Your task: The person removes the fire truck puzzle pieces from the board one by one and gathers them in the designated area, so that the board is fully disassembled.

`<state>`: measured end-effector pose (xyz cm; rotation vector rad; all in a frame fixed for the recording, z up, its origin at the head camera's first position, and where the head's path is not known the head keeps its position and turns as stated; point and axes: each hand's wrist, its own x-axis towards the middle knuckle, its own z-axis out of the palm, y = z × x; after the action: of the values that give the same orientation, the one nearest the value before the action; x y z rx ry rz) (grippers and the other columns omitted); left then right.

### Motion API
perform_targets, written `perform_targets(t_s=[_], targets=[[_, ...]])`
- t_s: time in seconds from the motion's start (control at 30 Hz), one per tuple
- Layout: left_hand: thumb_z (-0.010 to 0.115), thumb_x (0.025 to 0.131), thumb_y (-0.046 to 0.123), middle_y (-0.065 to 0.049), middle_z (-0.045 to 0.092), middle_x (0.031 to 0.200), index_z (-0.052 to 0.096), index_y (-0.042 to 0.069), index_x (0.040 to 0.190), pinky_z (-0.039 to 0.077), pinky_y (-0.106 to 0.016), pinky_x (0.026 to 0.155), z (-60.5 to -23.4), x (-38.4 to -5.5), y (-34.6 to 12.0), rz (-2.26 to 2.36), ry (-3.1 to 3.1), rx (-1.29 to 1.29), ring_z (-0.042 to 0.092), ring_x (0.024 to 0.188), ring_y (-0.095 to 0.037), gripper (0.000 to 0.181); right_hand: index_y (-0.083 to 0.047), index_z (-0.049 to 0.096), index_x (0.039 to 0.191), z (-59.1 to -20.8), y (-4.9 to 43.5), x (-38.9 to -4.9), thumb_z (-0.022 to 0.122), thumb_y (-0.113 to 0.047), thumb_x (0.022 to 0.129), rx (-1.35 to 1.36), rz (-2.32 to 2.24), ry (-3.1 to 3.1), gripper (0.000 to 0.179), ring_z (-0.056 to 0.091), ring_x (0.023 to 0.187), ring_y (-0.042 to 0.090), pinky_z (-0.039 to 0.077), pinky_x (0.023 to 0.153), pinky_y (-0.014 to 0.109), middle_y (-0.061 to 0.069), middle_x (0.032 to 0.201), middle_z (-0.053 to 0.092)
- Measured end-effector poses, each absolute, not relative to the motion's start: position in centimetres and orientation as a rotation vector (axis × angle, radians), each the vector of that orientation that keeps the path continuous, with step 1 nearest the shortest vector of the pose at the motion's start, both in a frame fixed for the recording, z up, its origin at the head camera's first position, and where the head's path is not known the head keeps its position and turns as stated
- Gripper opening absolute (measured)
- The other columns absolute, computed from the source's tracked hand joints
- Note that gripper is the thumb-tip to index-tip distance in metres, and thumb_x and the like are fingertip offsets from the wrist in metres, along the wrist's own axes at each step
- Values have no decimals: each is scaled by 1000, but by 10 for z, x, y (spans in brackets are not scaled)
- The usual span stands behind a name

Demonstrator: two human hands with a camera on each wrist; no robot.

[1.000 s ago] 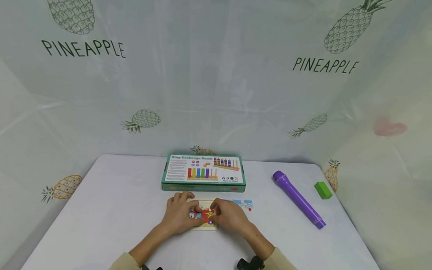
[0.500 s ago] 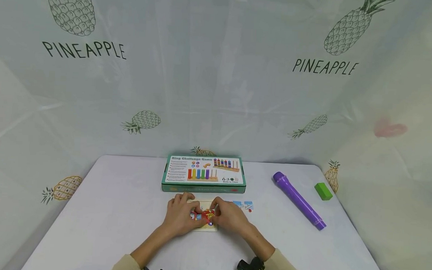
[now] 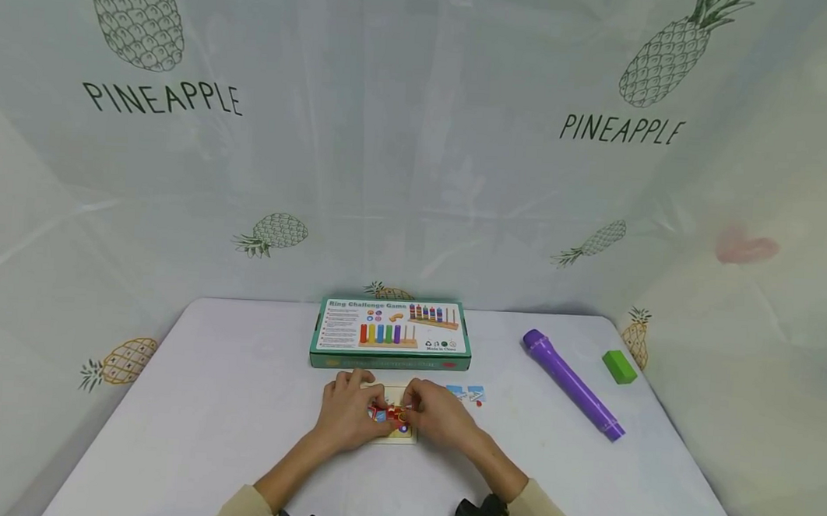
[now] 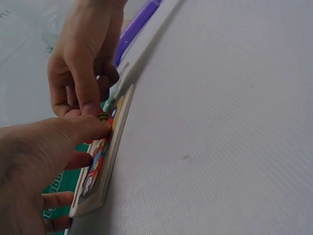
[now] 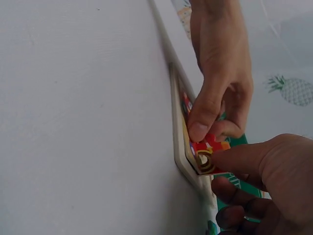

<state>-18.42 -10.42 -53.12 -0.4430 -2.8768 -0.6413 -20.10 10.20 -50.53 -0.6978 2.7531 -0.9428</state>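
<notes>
A small wooden jigsaw board (image 3: 404,440) with a pale raised rim lies flat before me. My right hand (image 3: 443,415) pinches a red puzzle piece (image 5: 205,159) with a yellow ring printed on it, tilted up over the board in the right wrist view. My left hand (image 3: 343,416) reaches over the board from the left. Its thumb and index finger hold the colourful pieces (image 4: 95,159) from both sides, the thumb close to the red piece; other fingers touch the board's far edge in the left wrist view. Fingers cover much of the picture.
A green Ring Challenge Game box (image 3: 392,327) lies behind the board. Small blue puzzle pieces (image 3: 475,394) lie right of it. Farther right are a purple microphone-shaped stick (image 3: 575,383) and a green block (image 3: 619,367). A pineapple-print curtain (image 3: 418,172) hangs beyond the table.
The red piece appears more tilted than before, and the pieces by the left hand have shifted slightly right. Both hands stay almost in place.
</notes>
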Motion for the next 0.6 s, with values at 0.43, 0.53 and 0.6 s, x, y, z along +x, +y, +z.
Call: perform_targets(t_s=[0.43, 0.53, 0.6], targets=[[85, 69, 55, -8, 55, 121, 58, 31, 72, 37, -64, 92, -528, -182, -101, -653, -2872, -424, 44, 109, -34, 36, -19, 65, 86, -501, 107, -202, 71, -15, 92, -755, -1025, 2686, 9, 53, 72, 5, 45, 66, 23, -13, 79, 59], [85, 69, 54, -8, 55, 121, 58, 32, 72, 37, -64, 92, -528, -182, -101, -652, -2875, -417, 44, 109, -33, 35, -19, 65, 86, -502, 107, -202, 72, -15, 92, -760, -1037, 2681, 10, 53, 72, 4, 45, 65, 23, -13, 78, 59], [85, 69, 54, -8, 55, 121, 58, 32, 72, 37, -65, 92, -528, -183, -101, -654, -2877, -414, 44, 109, -33, 35, -19, 64, 86, -502, 107, -201, 72, -15, 92, -758, -1038, 2681, 11, 53, 71, 4, 44, 65, 23, -13, 78, 60]])
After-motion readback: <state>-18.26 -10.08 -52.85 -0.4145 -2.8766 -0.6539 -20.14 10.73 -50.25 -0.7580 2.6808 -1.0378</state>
